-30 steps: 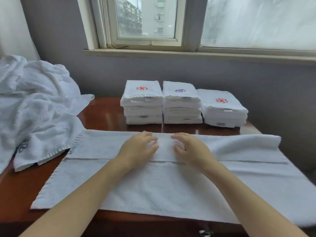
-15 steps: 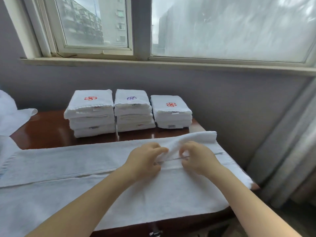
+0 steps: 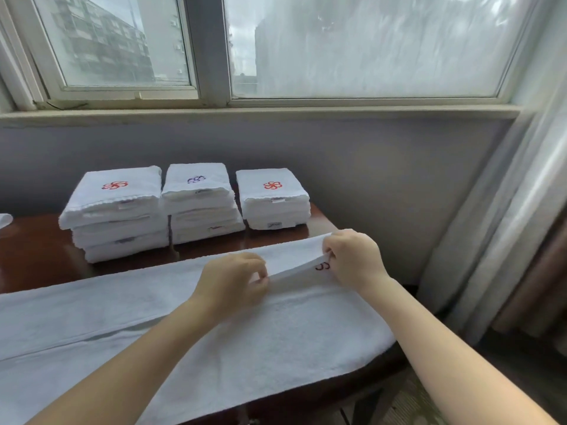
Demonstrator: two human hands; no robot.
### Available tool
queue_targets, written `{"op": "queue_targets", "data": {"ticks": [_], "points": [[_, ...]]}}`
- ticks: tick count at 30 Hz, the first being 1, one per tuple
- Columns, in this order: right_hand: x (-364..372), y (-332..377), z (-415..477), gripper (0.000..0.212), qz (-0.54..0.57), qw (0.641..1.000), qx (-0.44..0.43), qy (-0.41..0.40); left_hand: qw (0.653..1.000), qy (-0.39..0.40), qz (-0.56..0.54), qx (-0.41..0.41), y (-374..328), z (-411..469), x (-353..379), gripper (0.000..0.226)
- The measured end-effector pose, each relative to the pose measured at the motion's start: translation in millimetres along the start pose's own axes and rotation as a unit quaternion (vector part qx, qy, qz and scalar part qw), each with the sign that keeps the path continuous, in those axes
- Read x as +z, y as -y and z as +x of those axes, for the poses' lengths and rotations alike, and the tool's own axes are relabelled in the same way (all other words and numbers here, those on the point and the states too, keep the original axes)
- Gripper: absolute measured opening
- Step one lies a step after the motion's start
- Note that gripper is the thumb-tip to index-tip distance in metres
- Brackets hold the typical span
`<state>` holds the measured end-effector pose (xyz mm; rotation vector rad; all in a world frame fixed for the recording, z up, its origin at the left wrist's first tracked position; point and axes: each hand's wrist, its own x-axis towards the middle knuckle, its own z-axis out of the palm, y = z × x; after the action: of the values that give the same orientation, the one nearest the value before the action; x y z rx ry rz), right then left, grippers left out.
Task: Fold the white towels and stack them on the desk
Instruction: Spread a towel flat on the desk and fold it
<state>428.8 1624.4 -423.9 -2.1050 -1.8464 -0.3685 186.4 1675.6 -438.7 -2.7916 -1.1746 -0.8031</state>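
A long white towel [image 3: 129, 305] lies across the brown desk [image 3: 33, 246], its far long edge folded over toward me. My left hand [image 3: 233, 280] and my right hand [image 3: 352, 259] both pinch the folded flap's edge near the towel's right end and lift it slightly. A small red embroidered mark shows under the lifted flap beside my right hand. Behind the towel stand three stacks of folded white towels: the left stack [image 3: 113, 210] with a red emblem, the middle stack [image 3: 199, 204] with a purple one, the lower right stack [image 3: 273, 200] with a red one.
The desk stands against a grey wall under a window sill [image 3: 260, 113]. A pale curtain [image 3: 506, 225] hangs at the right, past the desk's right edge. A bit of white cloth [image 3: 4, 219] shows at the far left edge.
The view has swung right along the towel. Both hands slid from the middle of the fold to its right end and spread apart, raising the flap so that the red mark shows.
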Motion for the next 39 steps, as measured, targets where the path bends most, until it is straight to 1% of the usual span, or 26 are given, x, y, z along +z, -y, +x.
{"op": "queue_targets", "data": {"ticks": [1,3,5,7,9,10,11,12,13,15,17,21,24,26,28,30,32,34,35,37,39], "points": [[-1.6,0.5,-1.7,0.021,-0.017,1.0,0.002,0.0,1.0,-0.012,-0.01,-0.004,-2.7,-0.6,0.5,0.007],[-3.8,2.0,-8.1,0.019,-0.057,0.998,0.01,0.023,1.0,-0.003,-0.023,-0.011,-4.1,-1.7,1.3,0.01],[-5.7,2.9,-15.7,0.02,-0.041,0.998,0.027,0.041,0.999,0.023,-0.026,-0.003,-3.0,-2.3,2.5,0.019],[-7.0,7.4,-20.4,0.023,0.035,0.998,0.046,0.03,0.999,0.02,-0.029,-0.013,-3.6,-0.4,4.5,0.022],[-6.6,20.0,-17.8,0.028,0.131,0.99,0.051,0.012,0.998,0.0,-0.054,-0.042,-5.3,4.7,8.0,0.014],[-4.2,28.6,-13.5,0.034,0.176,0.983,0.046,0.025,0.997,0.0,-0.059,-0.056,-5.9,8.2,10.4,0.016],[-0.1,38.0,-8.6,0.041,0.209,0.976,0.031,0.054,0.996,0.018,-0.051,-0.067,-5.4,11.6,13.1,0.024],[5.8,48.0,-4.3,0.047,0.222,0.97,0.012,0.094,0.995,0.053,-0.031,-0.077,-4.0,14.3,16.3,0.032],[13.7,57.2,-0.9,0.051,0.214,0.968,-0.011,0.13,0.992,0.096,-0.005,-0.082,-2.5,15.9,19.6,0.038],[32.6,69.9,3.2,0.052,0.151,0.972,-0.049,0.172,0.979,0.175,0.035,-0.094,1.0,14.5,27.1,0.05],[48.3,68.4,5.2,0.053,0.095,0.976,-0.027,0.192,0.969,0.209,0.055,-0.116,5.7,10.4,33.8,0.056],[55.8,32.2,14.3,0.057,0.054,0.977,0.061,0.197,0.962,0.222,0.065,-0.143,12.3,10.0,37.9,0.06],[55.6,4.0,16.3,0.063,0.027,0.975,0.12,0.183,0.958,0.221,0.078,-0.165,19.7,9.9,36.3,0.072],[55.0,-2.9,15.5,0.071,0.021,0.97,0.155,0.188,0.951,0.223,0.09,-0.195,26.9,7.3,32.4,0.081],[53.6,-1.8,15.2,0.077,0.008,0.966,0.177,0.19,0.941,0.226,0.105,-0.23,31.1,3.8,28.7,0.085],[49.0,3.1,13.1,0.074,-0.017,0.971,0.174,0.165,0.935,0.221,0.117,-0.253,30.6,1.2,25.8,0.083],[42.1,9.8,4.6,0.066,-0.005,0.983,0.146,0.112,0.944,0.196,0.106,-0.244,27.3,-1.3,21.4,0.075],[34.1,18.0,-10.2,0.059,0.074,0.989,0.104,0.076,0.964,0.164,0.048,-0.201,24.6,-7.5,13.2,0.061],[29.5,22.1,-19.8,0.057,0.125,0.986,0.084,0.074,0.972,0.165,0.016,-0.167,23.1,-14.2,8.8,0.056],[20.6,29.6,-40.7,0.052,0.213,0.972,0.051,0.083,0.976,0.201,-0.008,-0.08,17.0,-36.0,1.9,0.058],[13.3,35.9,-64.6,0.047,0.249,0.965,0.021,0.083,0.971,0.238,-0.002,-0.012,8.2,-64.4,-3.2,0.069]]}}
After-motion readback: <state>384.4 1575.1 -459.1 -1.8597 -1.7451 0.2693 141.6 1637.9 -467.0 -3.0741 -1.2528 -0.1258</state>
